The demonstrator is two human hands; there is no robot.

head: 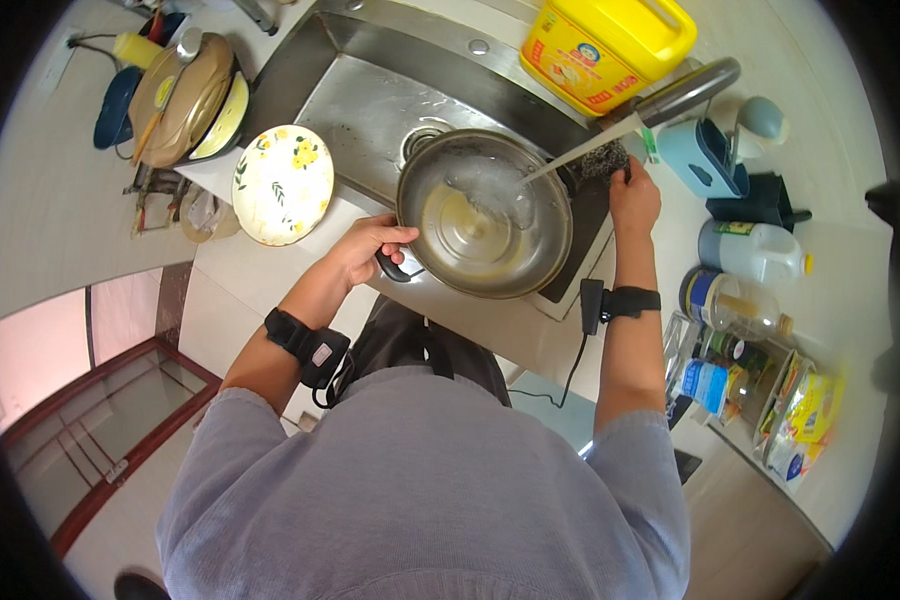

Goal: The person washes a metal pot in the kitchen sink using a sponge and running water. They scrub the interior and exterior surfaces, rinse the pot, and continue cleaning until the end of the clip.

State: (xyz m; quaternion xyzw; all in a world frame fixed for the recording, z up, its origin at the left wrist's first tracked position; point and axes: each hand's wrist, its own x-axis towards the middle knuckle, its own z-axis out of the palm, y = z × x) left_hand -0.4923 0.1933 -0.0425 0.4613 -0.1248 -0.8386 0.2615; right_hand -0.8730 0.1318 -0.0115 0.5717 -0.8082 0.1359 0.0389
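Observation:
A metal frying pan (457,255) with water in it is held over the near edge of a steel sink (375,97). My left hand (371,247) grips the pan at its left rim, beside a black handle. Water runs from the faucet (690,90) into the pan. To the right of the pan, my right hand (634,199) has its fingers closed on a steel wool scourer (604,160). A white plate with yellow flowers (281,186) lies on the counter left of the sink.
A yellow jug (607,52) stands behind the sink. On the right are a blue caddy (701,161), a black container and several bottles, one a clear jug (754,251). Stacked pans and lids (176,97) stand at the upper left, with a small bin (210,217) below.

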